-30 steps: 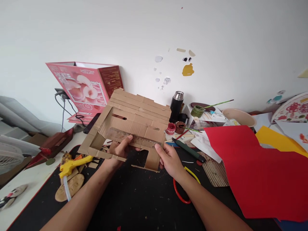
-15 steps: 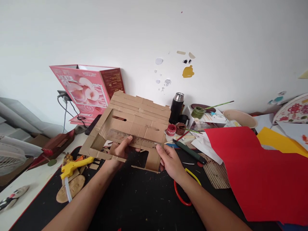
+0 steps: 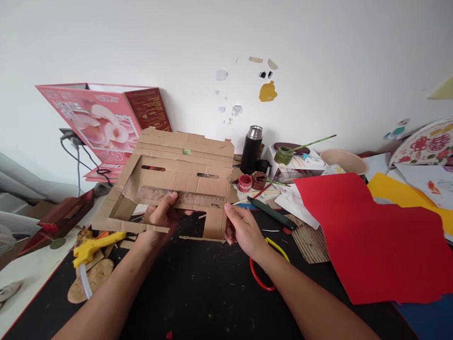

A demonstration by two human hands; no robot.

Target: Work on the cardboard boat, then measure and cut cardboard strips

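Note:
A brown cardboard sheet [image 3: 177, 172] with slots and cut-out openings is held tilted above the black mat. Across its lower part lies a clear ruler [image 3: 191, 199]. My left hand [image 3: 164, 212] reaches through a cut-out, its thumb pressing the ruler onto the cardboard, its other fingers partly hidden beneath. At the sheet's right edge, my right hand [image 3: 242, 229] pinches the cardboard by the ruler's end, thumb on top and fingers behind. Under my right forearm are the red and yellow handles of scissors [image 3: 262, 285], partly covered.
A yellow glue gun [image 3: 94, 248] lies left on the black mat [image 3: 198, 302]. Behind the cardboard stand a pink box [image 3: 102, 120] and a black thermos [image 3: 251, 151]. Paint jars [image 3: 245, 183], a dark green utility knife [image 3: 271, 215] and red paper [image 3: 375, 245] are to the right.
The cardboard and both hands have shifted left in view, and the sheet is tilted a little differently, its slots showing more openly. The whole view has also shifted slightly.

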